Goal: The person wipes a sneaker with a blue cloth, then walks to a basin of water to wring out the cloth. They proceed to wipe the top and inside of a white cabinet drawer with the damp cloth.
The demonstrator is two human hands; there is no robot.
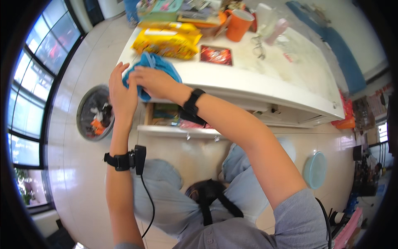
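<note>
A blue cloth (166,68) lies bunched at the left front corner of a white table (199,74). My right hand (155,81) presses on the cloth, its fingers reaching toward my left hand. Upright at the cloth's left side is my left hand (122,90), with its fingers up and its palm side near the right fingertips; whether it grips any cloth cannot be told. Just behind the cloth lies a yellow soft packet (166,42). To the right of that are a red packet (216,55), an orange mug (239,25) and a pair of eyeglasses (258,48).
Below the tabletop a drawer (177,129) stands pulled out, with things inside. A waste bin (81,115) holding rubbish is on the floor at the left. A light blue basin (315,170) is on the floor at the right. Clear containers (264,18) and a green box (166,11) stand farther back.
</note>
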